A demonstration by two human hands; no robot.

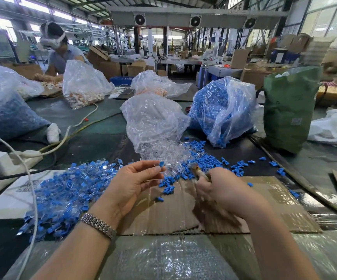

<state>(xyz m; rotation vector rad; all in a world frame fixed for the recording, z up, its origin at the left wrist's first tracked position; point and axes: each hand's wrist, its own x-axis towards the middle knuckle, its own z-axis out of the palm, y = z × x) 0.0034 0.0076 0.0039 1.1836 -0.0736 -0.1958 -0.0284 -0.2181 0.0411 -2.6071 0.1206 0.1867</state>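
One blue cap (161, 164) sat pinched btw thumb & forefinger of left hand (131, 182), raised over the cardboard (274, 209), prob. for fitting to the clear parts (163, 154) just beyond. Right hand (220, 188) was blurred, fingers curled; couldn't tell what it held, if anything.

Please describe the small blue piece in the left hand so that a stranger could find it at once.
Find the flat brown cardboard sheet before the person. Above its far edge, the left hand, wearing a metal wristwatch, pinches one small blue plastic piece at its fingertips. Unlike the blue pieces heaped around, it is held up off the table.
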